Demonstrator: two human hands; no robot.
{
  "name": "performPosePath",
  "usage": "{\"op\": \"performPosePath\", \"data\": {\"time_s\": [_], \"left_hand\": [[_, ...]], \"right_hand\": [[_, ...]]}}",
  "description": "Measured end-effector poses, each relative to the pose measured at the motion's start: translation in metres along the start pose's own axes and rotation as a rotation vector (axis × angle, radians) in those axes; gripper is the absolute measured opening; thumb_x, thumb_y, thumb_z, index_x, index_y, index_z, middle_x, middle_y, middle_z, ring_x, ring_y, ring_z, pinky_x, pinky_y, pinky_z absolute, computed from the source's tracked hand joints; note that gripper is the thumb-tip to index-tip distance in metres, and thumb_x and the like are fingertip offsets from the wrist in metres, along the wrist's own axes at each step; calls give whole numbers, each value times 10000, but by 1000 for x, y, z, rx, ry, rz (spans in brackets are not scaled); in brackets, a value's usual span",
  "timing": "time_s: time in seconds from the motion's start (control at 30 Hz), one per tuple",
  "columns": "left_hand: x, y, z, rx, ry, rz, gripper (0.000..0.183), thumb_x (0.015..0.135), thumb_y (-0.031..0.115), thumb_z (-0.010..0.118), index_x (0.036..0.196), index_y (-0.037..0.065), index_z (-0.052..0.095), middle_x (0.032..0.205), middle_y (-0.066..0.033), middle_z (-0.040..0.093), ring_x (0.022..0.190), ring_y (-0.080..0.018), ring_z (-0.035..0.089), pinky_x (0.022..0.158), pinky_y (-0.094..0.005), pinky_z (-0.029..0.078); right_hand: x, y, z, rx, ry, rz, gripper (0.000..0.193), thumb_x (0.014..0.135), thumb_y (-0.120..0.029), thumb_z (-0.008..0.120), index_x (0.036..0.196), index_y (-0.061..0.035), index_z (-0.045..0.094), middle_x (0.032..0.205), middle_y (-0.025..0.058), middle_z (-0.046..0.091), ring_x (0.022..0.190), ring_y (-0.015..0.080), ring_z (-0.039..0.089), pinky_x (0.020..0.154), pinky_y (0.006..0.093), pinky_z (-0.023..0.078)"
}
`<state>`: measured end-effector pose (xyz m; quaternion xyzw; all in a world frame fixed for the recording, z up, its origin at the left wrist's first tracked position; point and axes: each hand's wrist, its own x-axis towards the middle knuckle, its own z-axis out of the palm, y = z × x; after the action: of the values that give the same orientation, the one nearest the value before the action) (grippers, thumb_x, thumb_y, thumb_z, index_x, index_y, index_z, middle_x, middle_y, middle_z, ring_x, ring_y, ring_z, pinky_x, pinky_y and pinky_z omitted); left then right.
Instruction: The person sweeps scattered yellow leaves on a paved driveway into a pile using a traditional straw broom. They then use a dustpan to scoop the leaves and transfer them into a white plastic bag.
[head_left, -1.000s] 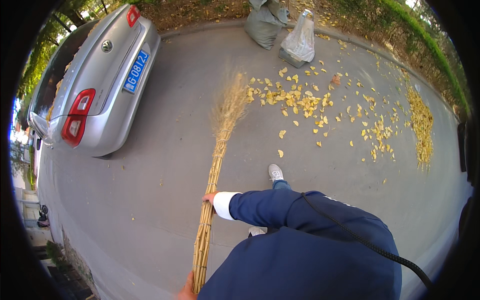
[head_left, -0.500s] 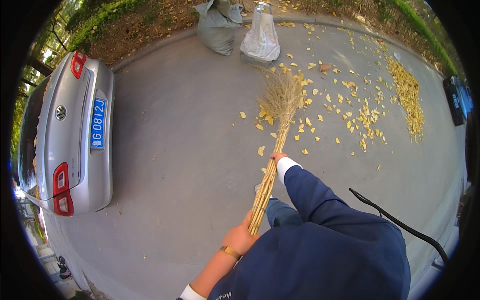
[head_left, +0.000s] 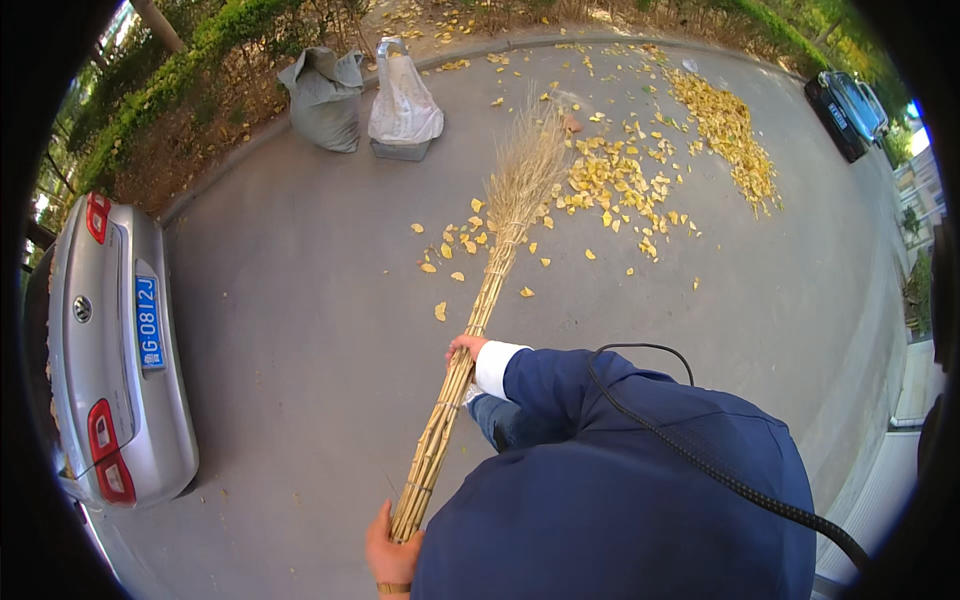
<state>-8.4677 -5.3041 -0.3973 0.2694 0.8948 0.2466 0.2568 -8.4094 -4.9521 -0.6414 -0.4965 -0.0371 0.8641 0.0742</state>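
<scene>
Road [head_left: 300, 350]: soft, even daylight
Car [head_left: 157, 420]: dim shadow beneath
Kerb [head_left: 515, 43]: bowed along road's far edge
Broom [head_left: 498, 262]: tips blurred

The right arm [head_left: 555, 385] extends leftward, right hand [head_left: 466, 348] curled; the left hand [head_left: 392, 555] curls lower, beside the torso [head_left: 600, 510].

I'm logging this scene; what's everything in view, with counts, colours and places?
Broom: 1, straw-coloured, slanting through centre
Loose leaves: many, yellow, around the bristles
Leaf pile: 1, yellow, upper right
Sack: 1, grey-green, upper left
Bag: 1, white, right of the sack, on a grey base
Car: 1, silver, left
Vehicle: 1, dark blue, upper right
Shrubs: several, green, along the top
Pavement: 1, grey, underfoot
Cord: 1, black, lower right
Jacket: 1, navy, lower centre
Jeans leg: 1, blue, right of the broom
Left hand: 1, bare, at the broom's lower end
Right hand: 1, white-cuffed, partway up the broom
</scene>
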Motion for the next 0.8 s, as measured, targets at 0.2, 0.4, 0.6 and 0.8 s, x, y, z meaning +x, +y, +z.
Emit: {"op": "performPosePath", "data": {"time_s": [0.2, 0.4, 0.6, 0.8], "left_hand": [[-313, -23, 28, 150, 339, -430, 590, 749, 133, 807, 1283, 36, 574, 1190, -157, 597, 1077, -288, 573, 948, -388, 466], [-511, 79, 48, 10, 610, -707, 550, 800, 178, 789, 1270, 20, 552, 1169, -200, 593, 1024, -271, 597, 877, -369, 508], [-503, 172, 56, 232, 527, -781, 446, 809, 206, 772, 1198, 54, 614, 1052, -172, 658, 962, -260, 635, 826, -356, 518], [-382, 200, 80, 167, 320, -423, 312, 789, 172, 760, 1072, 65, 681, 961, -156, 690, 864, -258, 659, 776, -357, 525]], "right_hand": [[-107, 189, -45, -272, -166, 339, 155, 810, -152, 638, 906, -51, 569, 836, 88, 651, 775, 235, 647, 724, 434, 560], [-212, 336, -79, -673, -345, 659, 171, 853, -180, 658, 944, -61, 576, 824, 80, 669, 791, 232, 675, 738, 423, 578], [-237, 359, -117, -843, -364, 747, 180, 860, -201, 664, 941, -64, 579, 829, 83, 674, 794, 237, 685, 741, 418, 584], [-193, 173, -190, -608, -189, 479, 237, 872, -279, 657, 945, -64, 589, 865, 95, 690, 805, 246, 703, 742, 423, 589]]}}
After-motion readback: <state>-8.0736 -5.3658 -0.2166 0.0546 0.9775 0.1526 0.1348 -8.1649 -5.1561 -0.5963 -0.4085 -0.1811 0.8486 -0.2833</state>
